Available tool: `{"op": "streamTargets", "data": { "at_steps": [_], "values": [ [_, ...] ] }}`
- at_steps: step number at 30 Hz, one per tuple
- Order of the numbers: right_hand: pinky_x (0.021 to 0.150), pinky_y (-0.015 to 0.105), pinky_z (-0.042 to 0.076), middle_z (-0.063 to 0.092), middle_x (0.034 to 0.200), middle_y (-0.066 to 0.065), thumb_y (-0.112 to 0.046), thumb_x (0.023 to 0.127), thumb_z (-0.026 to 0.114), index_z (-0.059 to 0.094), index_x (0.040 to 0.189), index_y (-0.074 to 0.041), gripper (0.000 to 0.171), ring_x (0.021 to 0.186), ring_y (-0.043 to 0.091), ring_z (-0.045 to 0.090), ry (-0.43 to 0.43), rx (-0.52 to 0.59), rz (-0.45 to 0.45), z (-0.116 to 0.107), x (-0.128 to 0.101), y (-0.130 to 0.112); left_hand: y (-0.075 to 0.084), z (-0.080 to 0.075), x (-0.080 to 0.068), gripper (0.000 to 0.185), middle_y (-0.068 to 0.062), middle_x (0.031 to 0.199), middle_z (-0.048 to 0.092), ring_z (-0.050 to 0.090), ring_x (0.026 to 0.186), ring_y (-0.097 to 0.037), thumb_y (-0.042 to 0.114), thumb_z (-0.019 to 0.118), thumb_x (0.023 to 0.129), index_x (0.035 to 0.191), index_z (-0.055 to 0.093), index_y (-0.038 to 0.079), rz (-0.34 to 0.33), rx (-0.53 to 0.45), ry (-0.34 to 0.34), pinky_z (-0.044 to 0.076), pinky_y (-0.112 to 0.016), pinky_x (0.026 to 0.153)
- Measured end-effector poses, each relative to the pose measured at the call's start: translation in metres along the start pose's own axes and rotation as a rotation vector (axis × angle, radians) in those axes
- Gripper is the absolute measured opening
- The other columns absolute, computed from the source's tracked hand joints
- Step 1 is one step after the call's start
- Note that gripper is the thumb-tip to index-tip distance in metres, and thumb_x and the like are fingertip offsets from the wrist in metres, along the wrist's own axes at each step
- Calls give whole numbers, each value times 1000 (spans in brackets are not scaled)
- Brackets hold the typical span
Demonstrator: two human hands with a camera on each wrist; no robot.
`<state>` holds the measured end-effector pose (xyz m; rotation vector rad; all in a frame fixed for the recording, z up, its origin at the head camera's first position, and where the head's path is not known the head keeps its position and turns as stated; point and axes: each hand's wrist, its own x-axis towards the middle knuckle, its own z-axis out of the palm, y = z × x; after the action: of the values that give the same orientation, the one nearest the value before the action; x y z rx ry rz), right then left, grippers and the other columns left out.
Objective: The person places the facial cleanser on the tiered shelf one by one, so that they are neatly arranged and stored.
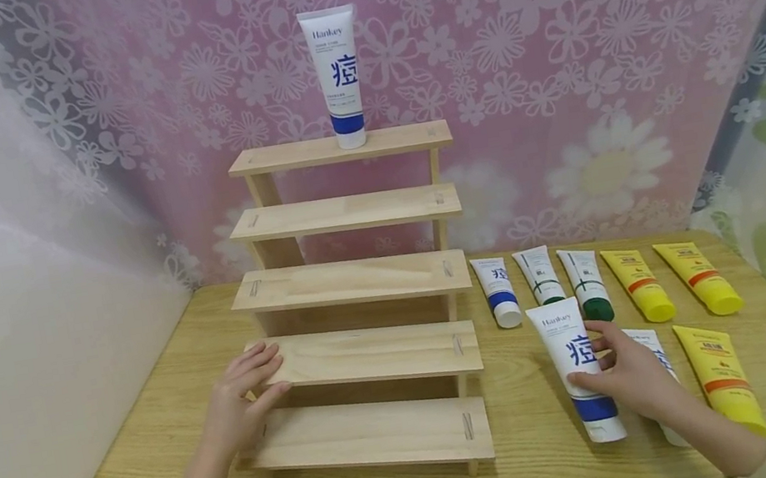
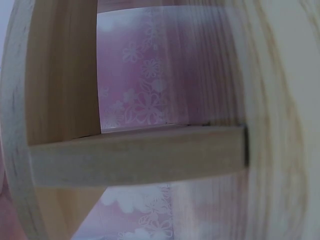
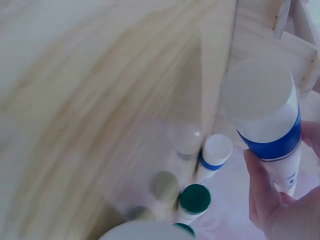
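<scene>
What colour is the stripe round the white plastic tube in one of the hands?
A blue stripe, clearest in the right wrist view.

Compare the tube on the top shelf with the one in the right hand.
Pose: the top-shelf tube stands upright on its cap; the held tube leans, its upper end to the left in the head view.
Support: the top-shelf tube rests on wood; the held tube is gripped by the right hand.
Shared: white body, blue band, "Hankey" lettering.
</scene>
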<state>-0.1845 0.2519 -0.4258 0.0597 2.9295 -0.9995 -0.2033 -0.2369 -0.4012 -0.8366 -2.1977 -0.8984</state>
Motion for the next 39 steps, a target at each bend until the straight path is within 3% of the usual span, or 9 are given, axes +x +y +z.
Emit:
{"op": "streamTargets", "data": {
  "at_steps": [11,16,23,29,30,31,36,39],
  "values": [
    [57,29,46,42,98,4,-46,58,62,19,122,-10,85,79,16,44,177,155,-167,-5,-5,-34,0,0,0,36,-14,100,52,40,99,-29,12,68,59,91,58,-2,33,-1,24,30,-31,87],
    [58,33,45,43,97,10,-33,61,65,20,122,-10,80,77,18,43,235,242,-267,-7,-2,-44,-1,1,0,37,-12,101,52,41,99,-29,15,67,60,92,58,-2,46,9,28,30,-31,87],
    [55,27,44,43,94,-8,-43,53,67,20,122,-29,85,74,7,43,395,188,-341,15,51,3,-3,2,1,36,-13,100,52,41,98,-29,15,67,60,91,59,-2,55,-2,37,30,-32,87],
    [52,27,44,42,97,-11,-43,51,68,19,122,-30,87,76,8,43,450,203,-392,24,87,23,-2,1,1,36,-14,99,52,41,97,-30,14,68,59,90,59,-2,59,-14,30,31,-32,87],
    [53,28,44,43,98,-9,-41,53,68,20,123,-28,85,76,9,43,438,220,-390,15,75,2,-2,1,2,36,-14,99,52,41,98,-30,13,68,59,90,59,-2,58,-16,28,30,-32,87],
    [56,28,44,43,99,-7,-38,56,67,21,123,-24,82,78,11,44,418,275,-417,12,76,-3,-2,1,2,36,-14,99,52,41,97,-30,13,68,59,90,58,-3,57,-17,27,31,-33,87],
    [63,34,45,45,96,7,-24,64,65,26,120,-15,69,79,20,45,360,367,-431,-31,6,-115,0,1,3,37,-15,99,52,42,97,-31,10,69,57,90,58,-3,69,-7,37,32,-34,86],
    [60,34,46,46,94,6,-24,63,66,27,120,-18,68,77,18,45,369,360,-434,-38,-6,-142,0,0,3,38,-15,99,52,42,96,-31,9,69,56,90,58,-3,73,-10,42,32,-35,85]
  ]
}}
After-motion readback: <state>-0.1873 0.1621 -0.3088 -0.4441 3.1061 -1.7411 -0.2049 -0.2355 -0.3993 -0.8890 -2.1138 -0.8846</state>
